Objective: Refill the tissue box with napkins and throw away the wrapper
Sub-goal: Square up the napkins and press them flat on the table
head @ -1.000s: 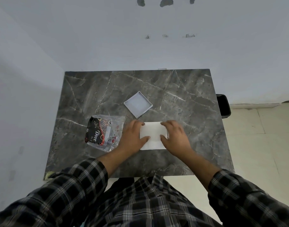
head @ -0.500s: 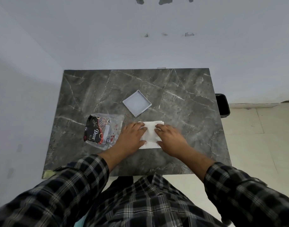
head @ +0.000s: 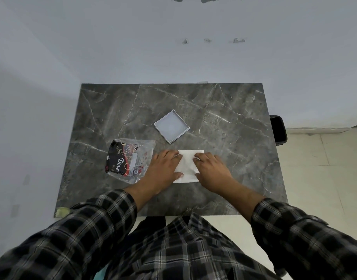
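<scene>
Napkins [head: 187, 166], a white folded stack, lie flat on the dark marble worktop [head: 234, 138] just below the frame's centre, pressed on both sides by the hands. Going left to right: the wrapper [head: 131, 158], clear plastic with a black printed end, sits left of centre, its right edge just beside the left hand [head: 165, 168]. That hand lies flat, fingers spread over the napkins' left edge. The right hand [head: 211, 168] rests the same way on the right edge, the two hands apart with white showing between them. Above the napkins, near but not touching, stands the box [head: 171, 126], square, open-topped, turned corner-on. The worktop's upper band and right side are bare. Past its right edge, a black bin [head: 278, 129] stands on the floor.
</scene>
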